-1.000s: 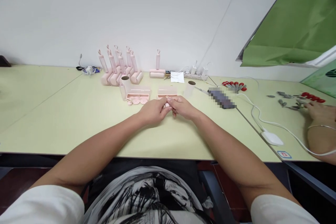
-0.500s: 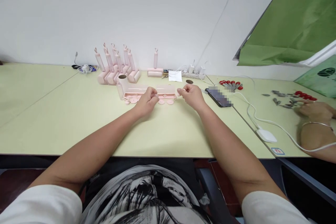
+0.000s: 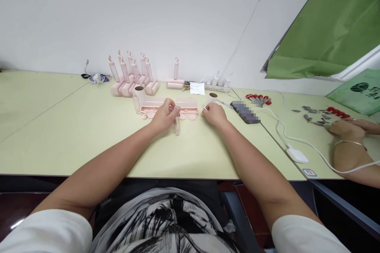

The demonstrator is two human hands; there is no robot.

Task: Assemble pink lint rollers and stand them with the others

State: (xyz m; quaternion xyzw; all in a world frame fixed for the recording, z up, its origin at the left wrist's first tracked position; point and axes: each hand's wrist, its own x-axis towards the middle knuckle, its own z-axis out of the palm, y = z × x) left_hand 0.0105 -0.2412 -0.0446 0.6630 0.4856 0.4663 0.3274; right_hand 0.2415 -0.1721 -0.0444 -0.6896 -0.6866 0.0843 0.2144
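Note:
My left hand (image 3: 165, 115) is closed on a slim clear-pink handle tube (image 3: 177, 126), which points down toward me over the table. My right hand (image 3: 214, 114) is closed in a pinch in front of a white paper roll (image 3: 211, 98) that stands upright; what the fingertips hold is too small to make out. Between and behind the hands lies a long pink roller cover (image 3: 190, 110), partly hidden by my left hand. Pink discs (image 3: 191, 117) lie along its front edge. Another upright paper roll (image 3: 139, 92) and a clear tube (image 3: 136, 104) stand at its left end.
Several pink lint rollers (image 3: 118, 88) stand at the back left, and one lint roller (image 3: 175, 83) near the wall. A phone (image 3: 245, 112), a white cable with an adapter (image 3: 297, 155) and a power strip (image 3: 218, 87) lie rightward. At far right, another person's hands (image 3: 347, 128) are near grey pieces.
The handle tube in my left hand now hangs down into view below the fingers. My right hand has lowered slightly, and the paper roll behind it shows more. The view has shifted slightly.

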